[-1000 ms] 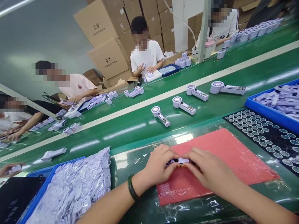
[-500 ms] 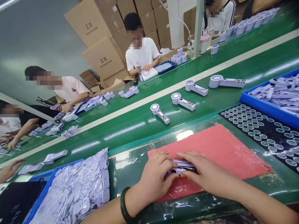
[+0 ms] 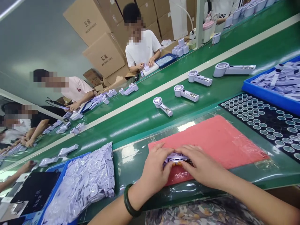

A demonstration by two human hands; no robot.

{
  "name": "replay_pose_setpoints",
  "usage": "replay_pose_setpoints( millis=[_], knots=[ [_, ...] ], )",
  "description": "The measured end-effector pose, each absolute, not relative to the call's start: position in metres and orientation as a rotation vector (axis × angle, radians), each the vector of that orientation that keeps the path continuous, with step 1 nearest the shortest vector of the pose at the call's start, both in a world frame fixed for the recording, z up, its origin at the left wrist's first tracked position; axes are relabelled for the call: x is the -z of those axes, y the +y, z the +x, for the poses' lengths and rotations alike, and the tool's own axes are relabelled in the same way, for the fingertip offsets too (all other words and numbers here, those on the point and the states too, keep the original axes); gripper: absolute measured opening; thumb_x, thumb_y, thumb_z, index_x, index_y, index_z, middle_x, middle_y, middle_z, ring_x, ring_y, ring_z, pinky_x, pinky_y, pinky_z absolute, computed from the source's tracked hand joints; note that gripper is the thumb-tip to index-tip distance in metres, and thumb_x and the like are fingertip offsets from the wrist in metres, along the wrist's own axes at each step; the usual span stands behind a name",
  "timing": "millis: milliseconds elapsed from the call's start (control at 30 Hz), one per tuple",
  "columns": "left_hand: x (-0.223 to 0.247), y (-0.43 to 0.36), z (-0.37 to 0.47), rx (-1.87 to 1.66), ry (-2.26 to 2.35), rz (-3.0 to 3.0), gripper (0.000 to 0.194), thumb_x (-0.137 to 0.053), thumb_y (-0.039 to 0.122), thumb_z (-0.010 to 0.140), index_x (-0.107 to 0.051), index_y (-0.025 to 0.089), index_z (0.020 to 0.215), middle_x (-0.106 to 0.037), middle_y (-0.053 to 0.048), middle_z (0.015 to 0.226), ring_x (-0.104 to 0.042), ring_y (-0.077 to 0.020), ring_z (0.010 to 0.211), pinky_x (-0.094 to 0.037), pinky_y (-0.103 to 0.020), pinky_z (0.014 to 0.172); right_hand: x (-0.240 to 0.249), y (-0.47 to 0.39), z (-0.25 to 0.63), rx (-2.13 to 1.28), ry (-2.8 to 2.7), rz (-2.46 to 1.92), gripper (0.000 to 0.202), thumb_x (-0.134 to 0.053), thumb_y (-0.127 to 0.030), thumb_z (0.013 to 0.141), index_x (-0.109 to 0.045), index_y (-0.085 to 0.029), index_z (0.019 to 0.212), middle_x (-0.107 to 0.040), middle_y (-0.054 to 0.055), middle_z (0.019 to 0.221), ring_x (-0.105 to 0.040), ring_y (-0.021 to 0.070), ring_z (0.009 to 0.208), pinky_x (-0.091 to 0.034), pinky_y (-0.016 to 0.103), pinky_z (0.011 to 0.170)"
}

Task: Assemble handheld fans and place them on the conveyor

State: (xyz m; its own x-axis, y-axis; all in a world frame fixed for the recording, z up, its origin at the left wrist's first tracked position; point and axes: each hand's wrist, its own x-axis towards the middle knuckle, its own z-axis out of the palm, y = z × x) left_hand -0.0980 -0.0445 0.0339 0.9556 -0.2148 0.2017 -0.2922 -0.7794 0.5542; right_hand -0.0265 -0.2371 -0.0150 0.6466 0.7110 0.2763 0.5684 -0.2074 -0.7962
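My left hand (image 3: 154, 168) and my right hand (image 3: 201, 165) press together on a small lilac fan part (image 3: 175, 158) with dark lettering, held low over a red mat (image 3: 222, 140). Fingers of both hands cover most of the part. A dark green bangle (image 3: 128, 201) circles my left wrist. The mat lies on a plastic-covered green bench in front of me.
A blue bin of lilac plastic pieces (image 3: 82, 184) stands at my left; another blue bin (image 3: 276, 84) and a black tray of small rings (image 3: 264, 118) at right. Several lilac handheld fans (image 3: 186, 93) lie on the green conveyor (image 3: 140, 118). Other people work across the line, before cardboard boxes.
Both hands stayed clasped on the part and shifted it a little on the mat. The view tilted slightly, and the fans on the conveyor moved to the right.
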Motion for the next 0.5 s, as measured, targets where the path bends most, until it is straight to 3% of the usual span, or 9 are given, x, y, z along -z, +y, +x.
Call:
replay_pose_setpoints(
  millis=[200,333,500],
  knots=[
    [-0.032,-0.052,-0.100,-0.224,-0.333,2.502,0.035,-0.054,0.009,0.092,-0.056,0.024,0.123,-0.063,-0.002,0.114,-0.053,-0.0232,0.112,-0.037,-0.045,0.111,0.017,-0.234,-0.026,-0.210,-1.035,-1.895,0.019,-0.046,-0.015,0.094,-0.055,-0.021,0.111,-0.057,0.005,0.107,-0.051,0.0275,0.099,-0.040,0.045,0.085],
    [-0.032,-0.046,-0.097,-0.145,-0.442,2.727,0.042,-0.062,0.013,0.086,-0.053,0.020,0.127,-0.057,-0.007,0.122,-0.047,-0.0294,0.117,-0.035,-0.051,0.111,0.018,-0.235,-0.027,-0.189,-0.998,-1.849,0.027,-0.041,-0.022,0.098,-0.052,-0.023,0.123,-0.054,0.005,0.121,-0.049,0.0267,0.111,-0.042,0.047,0.093],
    [-0.047,-0.009,-0.067,-0.127,-0.716,2.940,0.030,-0.046,0.006,0.089,-0.058,0.016,0.114,-0.059,-0.010,0.111,-0.051,-0.0293,0.111,-0.045,-0.051,0.097,0.011,-0.273,-0.006,0.072,-0.861,-1.997,0.033,-0.039,-0.026,0.103,-0.048,-0.024,0.135,-0.046,0.004,0.134,-0.044,0.0236,0.123,-0.042,0.043,0.101]
  ],
)
